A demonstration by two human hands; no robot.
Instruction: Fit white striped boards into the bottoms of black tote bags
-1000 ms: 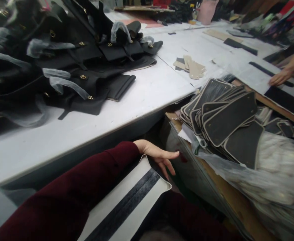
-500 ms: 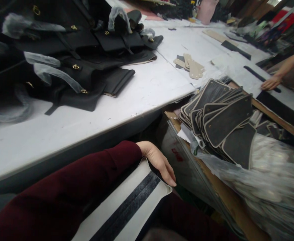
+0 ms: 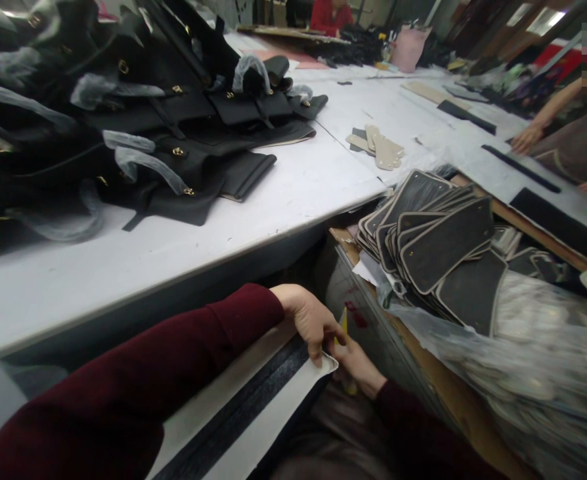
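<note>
A long white panel [image 3: 286, 413] with a dark band down its middle slants across my lap. My left hand [image 3: 309, 320] bends over its far end, thumb pressed on the white face near the corner. Just beyond that corner, my right hand [image 3: 356, 365] is closed around a slim yellow tool [image 3: 344, 321]. The tool points upward between the two hands; its exact kind I cannot make out. Part of the panel lies hidden under my left sleeve.
Black bags [image 3: 188, 160] with plastic-wrapped handles crowd the white table [image 3: 173, 267]. To the right, a box [image 3: 418, 360] holds stacked dark panels [image 3: 446, 243] and plastic-covered pieces. Beige pieces [image 3: 386, 147] lie farther back. Another person's hand [image 3: 526, 137] rests near black strips.
My right hand has come into view with the yellow tool, beside the panel's end. My left thumb now presses on the panel's corner. The view has tilted up slightly.
</note>
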